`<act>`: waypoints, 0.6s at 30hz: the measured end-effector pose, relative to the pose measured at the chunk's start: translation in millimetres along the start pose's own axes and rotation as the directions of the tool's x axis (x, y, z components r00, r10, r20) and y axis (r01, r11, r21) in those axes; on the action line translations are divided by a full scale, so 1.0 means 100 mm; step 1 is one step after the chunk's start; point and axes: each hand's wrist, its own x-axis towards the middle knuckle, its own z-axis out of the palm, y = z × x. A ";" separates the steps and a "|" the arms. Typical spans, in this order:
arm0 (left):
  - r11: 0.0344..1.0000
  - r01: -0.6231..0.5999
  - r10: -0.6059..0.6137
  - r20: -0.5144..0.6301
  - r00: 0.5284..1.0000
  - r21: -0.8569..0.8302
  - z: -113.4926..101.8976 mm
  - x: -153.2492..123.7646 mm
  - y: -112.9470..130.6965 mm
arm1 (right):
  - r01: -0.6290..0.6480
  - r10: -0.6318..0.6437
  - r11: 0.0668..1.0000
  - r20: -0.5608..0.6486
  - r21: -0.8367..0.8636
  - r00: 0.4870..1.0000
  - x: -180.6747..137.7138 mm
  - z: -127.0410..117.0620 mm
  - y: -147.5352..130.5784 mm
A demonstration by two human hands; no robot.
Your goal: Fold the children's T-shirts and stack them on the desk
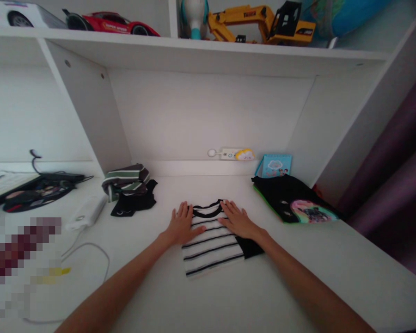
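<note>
A white shirt with black stripes (211, 249) lies folded on the white desk, its black neckline at the far edge and a black patch at its lower right. My left hand (183, 225) rests flat on the shirt's upper left, fingers spread and pointing away from me. On the upper right, beside the collar, my right hand (238, 220) lies flat too, its fingers stretched out. Neither hand grips the cloth. Both hands hide parts of the shirt's sides.
Folded black clothes with a colourful print (291, 199) lie at the right, before a small blue desk calendar (275, 165). Striped and black garments (128, 185) sit at the left, near a white power strip (86, 212) with a cable. A shelf (208, 51) holding toys spans overhead.
</note>
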 end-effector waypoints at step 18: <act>0.896 0.154 -0.170 -0.002 0.985 -0.416 -0.31 -0.67 -0.02 | -0.174 0.219 0.968 -0.271 0.179 0.937 -0.51 -0.07 0.43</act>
